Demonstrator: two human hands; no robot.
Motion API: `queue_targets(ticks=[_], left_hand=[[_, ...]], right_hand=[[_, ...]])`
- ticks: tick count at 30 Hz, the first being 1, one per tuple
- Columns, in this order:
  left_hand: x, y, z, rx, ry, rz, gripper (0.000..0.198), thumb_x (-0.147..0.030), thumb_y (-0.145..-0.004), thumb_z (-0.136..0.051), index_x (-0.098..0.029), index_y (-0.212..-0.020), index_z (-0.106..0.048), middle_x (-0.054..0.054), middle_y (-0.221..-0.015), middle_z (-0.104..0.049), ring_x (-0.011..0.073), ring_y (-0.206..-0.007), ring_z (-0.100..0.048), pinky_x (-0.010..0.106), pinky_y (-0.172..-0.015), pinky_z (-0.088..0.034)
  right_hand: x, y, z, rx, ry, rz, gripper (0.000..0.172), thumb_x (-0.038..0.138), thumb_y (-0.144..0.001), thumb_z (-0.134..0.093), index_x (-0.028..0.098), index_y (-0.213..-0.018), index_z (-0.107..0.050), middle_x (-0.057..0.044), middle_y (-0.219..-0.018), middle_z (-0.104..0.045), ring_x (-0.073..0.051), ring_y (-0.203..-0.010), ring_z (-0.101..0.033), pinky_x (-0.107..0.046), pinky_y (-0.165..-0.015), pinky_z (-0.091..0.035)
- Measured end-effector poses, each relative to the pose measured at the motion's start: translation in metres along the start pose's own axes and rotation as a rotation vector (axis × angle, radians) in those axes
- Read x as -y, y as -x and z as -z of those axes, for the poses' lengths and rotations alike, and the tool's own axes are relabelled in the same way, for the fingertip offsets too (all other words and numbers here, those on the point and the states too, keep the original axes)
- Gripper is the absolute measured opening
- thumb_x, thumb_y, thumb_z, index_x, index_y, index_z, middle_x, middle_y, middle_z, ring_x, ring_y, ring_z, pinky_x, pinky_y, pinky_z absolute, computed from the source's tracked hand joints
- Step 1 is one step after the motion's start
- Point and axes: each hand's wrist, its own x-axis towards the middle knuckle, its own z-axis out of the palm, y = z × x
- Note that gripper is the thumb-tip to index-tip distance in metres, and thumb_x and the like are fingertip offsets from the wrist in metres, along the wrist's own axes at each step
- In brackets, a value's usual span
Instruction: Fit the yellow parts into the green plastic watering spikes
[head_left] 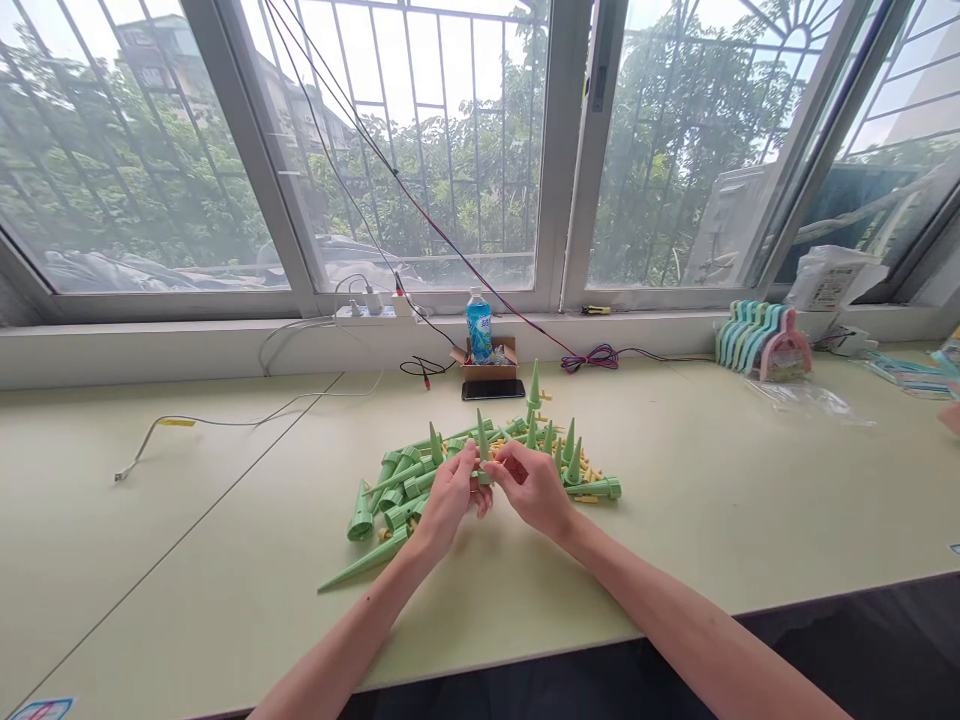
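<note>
My left hand is closed around a green plastic watering spike, held upright with its point up. My right hand pinches at the spike's collar from the other side. What lies between its fingertips is too small and covered to make out, though a yellowish bit shows there. Around both hands lies a heap of similar green spikes, some on their sides, some standing point up. Small yellow valve pieces are scattered among them, mostly right of and behind my hands.
Behind the heap lies a black phone, before a small cardboard box and a blue bottle. Cables and a power strip are near the window. Pastel hangers stand at the right. A white cable crosses the left.
</note>
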Motion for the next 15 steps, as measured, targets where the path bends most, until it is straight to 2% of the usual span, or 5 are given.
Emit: queue_targets(ticks=[7,12,15], left_hand=[[0.0018,-0.0009,0.0004,-0.020,-0.187,-0.079,0.041,-0.058,-0.089,-0.049,-0.018,-0.082,-0.052,-0.005,-0.047,-0.047,0.0108,-0.040,-0.047,0.021,-0.039,-0.039],[0.0030,0.0027,-0.0001,-0.001,-0.435,-0.161,0.034,-0.049,-0.085,-0.058,-0.018,-0.098,-0.058,0.000,-0.070,-0.061,0.0097,-0.043,-0.051,0.021,-0.039,-0.037],[0.0026,0.0042,0.0001,0.003,-0.586,-0.191,0.030,-0.044,-0.084,-0.060,-0.018,-0.099,-0.057,-0.002,-0.068,-0.059,0.0092,-0.044,-0.048,0.021,-0.042,-0.037]], right_hand=[[-0.0048,-0.0019,0.0020,-0.071,0.063,-0.009,0.030,0.039,-0.097,-0.046,0.018,-0.080,-0.058,0.003,-0.060,-0.050,-0.011,-0.051,-0.040,-0.025,-0.052,-0.032],[-0.0087,-0.0022,0.0028,-0.109,0.097,-0.035,0.031,0.038,-0.099,-0.043,0.018,-0.080,-0.058,0.002,-0.062,-0.053,-0.012,-0.052,-0.043,-0.024,-0.052,-0.033],[-0.0092,-0.0021,0.0034,-0.119,0.107,-0.057,0.033,0.038,-0.099,-0.042,0.018,-0.078,-0.057,0.002,-0.061,-0.052,-0.012,-0.052,-0.043,-0.024,-0.052,-0.032]])
